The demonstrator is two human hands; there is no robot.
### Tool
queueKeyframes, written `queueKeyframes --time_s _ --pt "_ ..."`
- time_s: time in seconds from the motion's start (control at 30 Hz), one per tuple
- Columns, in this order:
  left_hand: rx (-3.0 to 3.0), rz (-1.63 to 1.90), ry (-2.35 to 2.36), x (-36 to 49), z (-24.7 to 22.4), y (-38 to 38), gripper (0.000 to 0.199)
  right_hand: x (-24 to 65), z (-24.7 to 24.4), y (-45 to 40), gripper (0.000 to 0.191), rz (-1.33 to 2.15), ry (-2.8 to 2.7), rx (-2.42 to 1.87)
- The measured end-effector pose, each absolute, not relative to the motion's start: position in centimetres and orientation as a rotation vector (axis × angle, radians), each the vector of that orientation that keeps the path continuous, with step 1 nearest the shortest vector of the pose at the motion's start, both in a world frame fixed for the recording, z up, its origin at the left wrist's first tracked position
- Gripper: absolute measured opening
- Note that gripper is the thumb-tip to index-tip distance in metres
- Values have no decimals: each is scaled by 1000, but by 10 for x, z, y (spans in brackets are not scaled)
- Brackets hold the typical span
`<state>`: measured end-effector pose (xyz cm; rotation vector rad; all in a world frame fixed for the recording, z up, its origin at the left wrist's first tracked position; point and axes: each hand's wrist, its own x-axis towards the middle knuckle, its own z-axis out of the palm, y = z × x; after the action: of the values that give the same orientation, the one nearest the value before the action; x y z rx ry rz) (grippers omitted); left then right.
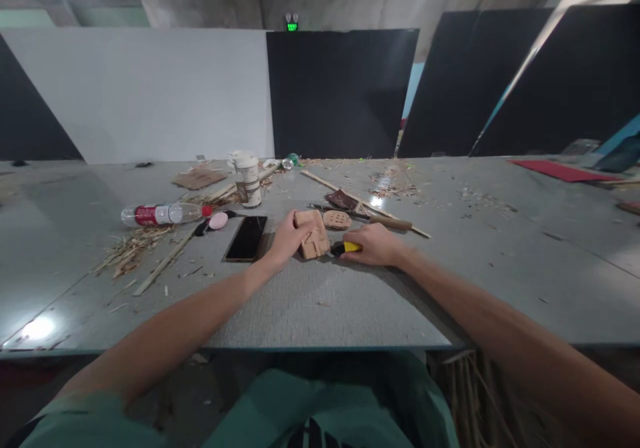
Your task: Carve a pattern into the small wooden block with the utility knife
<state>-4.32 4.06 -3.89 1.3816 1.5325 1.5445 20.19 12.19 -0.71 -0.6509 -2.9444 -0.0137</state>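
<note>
My left hand is closed on the left edge of a carved wooden block, which is tilted up off the table with cut shapes on its face. In my right hand is a yellow and black utility knife, its tip close to the block's lower right side. Whether the blade touches the wood I cannot tell. Just behind the block lies an oval wooden piece with holes. A wood-handled tool rests beyond my right hand.
Left of my left hand lies a black phone. A plastic bottle, a white cup and a pink oval object stand or lie further left. Wood shavings and a long thin strip are scattered over the grey table.
</note>
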Motion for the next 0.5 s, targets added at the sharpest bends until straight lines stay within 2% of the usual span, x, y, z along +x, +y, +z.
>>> queueKeyframes --time_s 0.2,0.33,0.5 --pt "1180 1620 1437 -41 -32 38 27 206 -5 121 41 206 -2756 -686" --pt "957 1660 1281 -43 -12 23 30 201 -1 116 48 392 -2458 -779" --pt "817 1744 1053 -34 18 -16 23 174 7 99 54 751 -2233 -779"
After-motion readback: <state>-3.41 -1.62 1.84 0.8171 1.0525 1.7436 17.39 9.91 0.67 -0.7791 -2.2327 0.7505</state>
